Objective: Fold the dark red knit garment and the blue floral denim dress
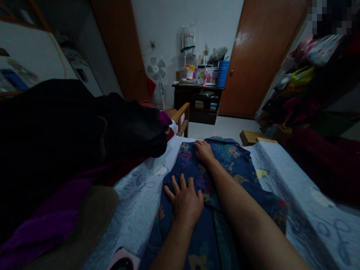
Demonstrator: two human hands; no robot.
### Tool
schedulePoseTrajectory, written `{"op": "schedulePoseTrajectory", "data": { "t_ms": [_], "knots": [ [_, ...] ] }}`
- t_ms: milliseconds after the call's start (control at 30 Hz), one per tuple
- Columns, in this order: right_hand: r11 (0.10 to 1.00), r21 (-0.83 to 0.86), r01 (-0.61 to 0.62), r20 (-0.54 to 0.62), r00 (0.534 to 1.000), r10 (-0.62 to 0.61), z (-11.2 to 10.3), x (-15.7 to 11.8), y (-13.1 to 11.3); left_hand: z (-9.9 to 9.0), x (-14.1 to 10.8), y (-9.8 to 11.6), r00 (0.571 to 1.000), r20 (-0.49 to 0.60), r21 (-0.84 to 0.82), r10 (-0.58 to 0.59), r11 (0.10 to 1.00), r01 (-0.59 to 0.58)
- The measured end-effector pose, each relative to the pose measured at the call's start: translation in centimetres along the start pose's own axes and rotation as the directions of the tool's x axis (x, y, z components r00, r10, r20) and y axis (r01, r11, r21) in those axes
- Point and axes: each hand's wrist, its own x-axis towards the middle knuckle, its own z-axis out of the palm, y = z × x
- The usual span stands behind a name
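Observation:
A dark blue floral shirt (233,180) lies spread over a pale patterned bed sheet (140,187), its collar end pointing away from me. My left hand (187,202) rests flat on the near part of the cloth, fingers spread. Farther off, my right hand (204,151) lies on the shirt near its far edge, the fingers stretched out and the palm down. Neither hand grips anything that I can see. Part of the shirt is hidden under my forearms.
Dark and purple clothes (70,123) are heaped on the left. A pink-edged phone-like object (123,260) lies near the bottom edge. Dark red cloth (323,168) is on the right. Beyond the bed are a wooden chair (184,116), a white fan (156,69) and a dark cabinet (182,98).

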Motion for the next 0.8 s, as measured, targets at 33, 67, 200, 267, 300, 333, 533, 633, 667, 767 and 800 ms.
{"op": "schedulePoseTrajectory", "data": {
  "t_ms": [33,67,200,267,300,333,533,633,667,767,800],
  "knots": [
    [0.998,0.017,0.055,0.005,0.998,-0.055,-0.1,0.1,-0.3,0.0,0.0,0.0,1.0,-0.002,0.0,0.002,1.0,-0.002],
    [0.994,0.034,0.099,0.023,0.995,-0.1,-0.1,0.3,-0.6,0.1,0.0,0.0,1.0,-0.005,0.001,0.004,1.0,-0.004],
    [0.99,0.047,0.134,0.153,0.978,-0.14,0.3,0.7,-1.4,0.1,0.0,0.0,1.0,-0.015,0.012,0.01,1.0,-0.009],
    [0.994,0.03,0.102,0.206,0.973,-0.106,0.5,0.8,-1.5,0.1,0.0,-0.1,1.0,-0.02,0.02,0.01,1.0,-0.009],
    [0.997,0.021,0.081,0.227,0.97,-0.083,0.5,0.8,-1.6,0.1,0.0,-0.1,1.0,-0.022,0.021,0.01,1.0,-0.01],
    [0.998,0.013,0.063,0.243,0.968,-0.064,0.6,0.8,-1.7,0.2,0.0,-0.1,1.0,-0.024,0.02,0.01,1.0,-0.009],
    [1.0,-0.006,0.007,0.274,0.962,-0.005,0.4,0.7,-2.1,0.3,0.1,-0.1,1.0,-0.025,-0.013,0.008,1.0,-0.008],
    [1.0,0.013,-0.003,0.208,0.978,0.0,0.2,0.5,-2.3,0.2,0.1,-0.2,1.0,-0.024,-0.02,0.011,1.0,-0.011],
    [1.0,0.016,-0.016,0.168,0.986,0.013,0.0,0.3,-2.3,0.2,0.1,-0.2,1.0,-0.022,-0.02,0.01,1.0,-0.01],
    [0.992,-0.015,-0.129,0.014,0.992,0.129,-0.3,-0.1,-2.2,0.1,0.1,-0.1,1.0,-0.012,-0.016,0.006,1.0,-0.006],
    [0.982,-0.033,-0.187,-0.03,0.982,0.186,-0.4,-0.2,-2.0,0.1,0.1,-0.1,1.0,-0.009,-0.015,0.005,1.0,-0.005]
  ]
}}
